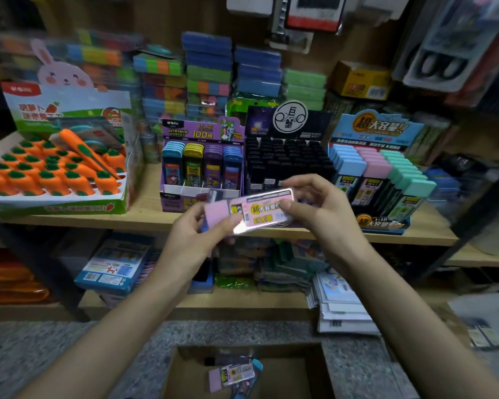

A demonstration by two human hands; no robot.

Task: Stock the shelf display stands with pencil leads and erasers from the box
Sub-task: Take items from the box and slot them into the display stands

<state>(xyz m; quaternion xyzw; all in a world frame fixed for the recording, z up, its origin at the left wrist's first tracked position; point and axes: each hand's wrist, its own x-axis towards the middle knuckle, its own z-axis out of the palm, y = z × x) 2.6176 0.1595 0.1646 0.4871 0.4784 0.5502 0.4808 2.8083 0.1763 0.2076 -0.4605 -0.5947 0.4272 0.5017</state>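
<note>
Pinching the pink lead case [257, 211] at both ends, your left hand [193, 237] curls round its plain cap end and your right hand [314, 208] grips the labelled end between thumb and fingers. You hold it level, just before the shelf [144, 217] edge, between the purple stand [170, 203] and the blue stand [378, 131]. Below, the cardboard box [182, 370] holds more cases [234, 375].

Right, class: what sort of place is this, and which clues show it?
Probably a stationery shop: a wooden shelf crowded with display stands, carrot-shaped items in one, pastel-capped lead cases in another, and a cardboard box of stock on the floor.
</note>
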